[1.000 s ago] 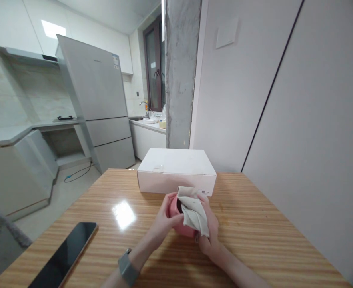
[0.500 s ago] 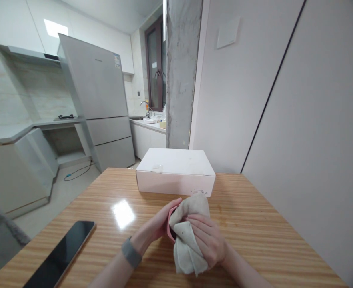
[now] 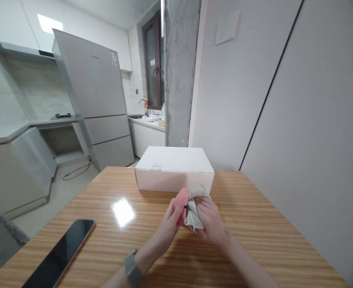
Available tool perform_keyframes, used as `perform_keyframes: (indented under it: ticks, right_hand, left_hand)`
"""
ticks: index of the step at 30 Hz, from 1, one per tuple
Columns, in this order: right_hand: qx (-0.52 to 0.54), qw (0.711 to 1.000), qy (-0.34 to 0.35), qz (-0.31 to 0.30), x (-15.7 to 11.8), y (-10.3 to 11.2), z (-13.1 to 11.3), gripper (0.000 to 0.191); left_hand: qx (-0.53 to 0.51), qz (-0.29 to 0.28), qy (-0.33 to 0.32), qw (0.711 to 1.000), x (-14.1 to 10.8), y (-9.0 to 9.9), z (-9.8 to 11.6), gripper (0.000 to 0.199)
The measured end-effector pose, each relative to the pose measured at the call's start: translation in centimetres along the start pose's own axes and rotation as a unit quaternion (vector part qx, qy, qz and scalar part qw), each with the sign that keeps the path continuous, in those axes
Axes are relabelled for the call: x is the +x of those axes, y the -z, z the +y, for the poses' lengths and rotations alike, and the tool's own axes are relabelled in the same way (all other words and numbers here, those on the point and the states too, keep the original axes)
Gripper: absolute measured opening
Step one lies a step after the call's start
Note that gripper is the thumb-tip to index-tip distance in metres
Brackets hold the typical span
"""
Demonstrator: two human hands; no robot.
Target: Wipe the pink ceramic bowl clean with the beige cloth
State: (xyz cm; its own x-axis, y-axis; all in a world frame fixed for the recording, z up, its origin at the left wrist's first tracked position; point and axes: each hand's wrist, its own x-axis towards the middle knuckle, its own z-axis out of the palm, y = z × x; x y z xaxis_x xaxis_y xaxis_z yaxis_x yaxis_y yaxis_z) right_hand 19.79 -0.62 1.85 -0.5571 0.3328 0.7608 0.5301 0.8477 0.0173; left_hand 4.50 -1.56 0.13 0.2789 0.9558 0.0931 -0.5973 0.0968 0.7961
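A pink object (image 3: pixel 182 197) with a dark inside edge is held in my left hand (image 3: pixel 171 219), above the wooden table (image 3: pixel 104 248). Bunched in my right hand (image 3: pixel 210 216) is a light grey cloth (image 3: pixel 194 214), pressed against the pink object's right side. The cloth covers part of that object, so its full shape is hidden. Both hands meet just in front of the white box (image 3: pixel 173 160). A grey band (image 3: pixel 133 269) is around my left wrist.
A black phone (image 3: pixel 61 252) lies at the table's left. Beyond the table stand a silver refrigerator (image 3: pixel 95 80), a sink counter (image 3: pixel 148 134) and a rough grey pillar (image 3: pixel 181 72). A pale wall (image 3: pixel 224 100) rises at the right.
The pink object has turned so that more of its outer side shows. My hands have shifted up and slightly right, and the cloth is bunched smaller. The view has shifted slightly.
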Motion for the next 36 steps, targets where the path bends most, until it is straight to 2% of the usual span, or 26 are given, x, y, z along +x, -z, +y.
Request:
perform_keyframes:
  ticks: [3,6,9,11,15,18,20,24,27,29,30,34,36]
  right_hand:
    - [0.0,1.0,0.001,0.017,-0.1,0.4,-0.1,0.034]
    - [0.01,0.999,0.039,0.025,-0.3,0.4,-0.5,0.036]
    - [0.038,0.997,0.071,0.007,-0.3,-0.3,-1.3,0.037]
    - [0.055,0.995,0.086,-0.003,-0.3,-0.9,-1.9,0.037]
    - [0.074,0.994,0.074,-0.027,-0.1,-1.2,-2.0,0.033]
    - [0.088,0.994,0.054,-0.039,0.0,-0.5,-1.5,0.03]
    - [0.1,0.993,0.047,-0.041,0.1,0.1,-1.0,0.032]
    - [0.092,0.995,0.017,-0.025,0.2,0.9,-0.4,0.037]
    - [0.075,0.997,-0.012,-0.006,0.0,1.1,0.0,0.035]
    - [0.055,0.999,0.004,0.003,-0.1,1.0,0.1,0.035]
    - [0.044,0.999,0.021,0.005,-0.1,0.8,0.0,0.035]
    - [0.039,0.997,0.072,0.008,-0.1,-0.1,-1.3,0.037]
    - [0.057,0.995,0.086,0.011,0.0,-0.8,-2.2,0.037]
  left_hand:
    - [-0.032,-0.025,0.014,0.999,-0.2,-0.2,-0.1,0.038]
    - [-0.035,-0.046,0.061,0.996,-0.1,0.1,1.4,0.04]
    - [0.013,-0.07,0.147,0.987,0.2,0.7,3.3,0.058]
    - [0.069,-0.09,0.171,0.979,0.4,1.2,3.9,0.058]
    - [0.129,-0.08,0.142,0.978,0.7,1.7,3.7,0.046]
    - [0.15,-0.046,0.092,0.983,0.9,1.8,3.0,0.044]
    - [0.152,-0.038,0.081,0.984,0.8,2.0,2.4,0.045]
    - [0.086,-0.071,0.103,0.988,0.1,2.0,1.3,0.044]
    - [0.011,-0.119,0.076,0.99,-0.1,1.4,1.2,0.044]
    - [-0.004,-0.131,0.078,0.988,0.0,1.0,1.5,0.045]
    - [-0.002,-0.116,0.088,0.989,0.2,0.9,1.8,0.043]
    - [0.007,0.008,0.104,0.994,0.8,1.3,2.4,0.046]
    - [0.02,0.008,0.117,0.993,0.9,1.9,2.8,0.049]
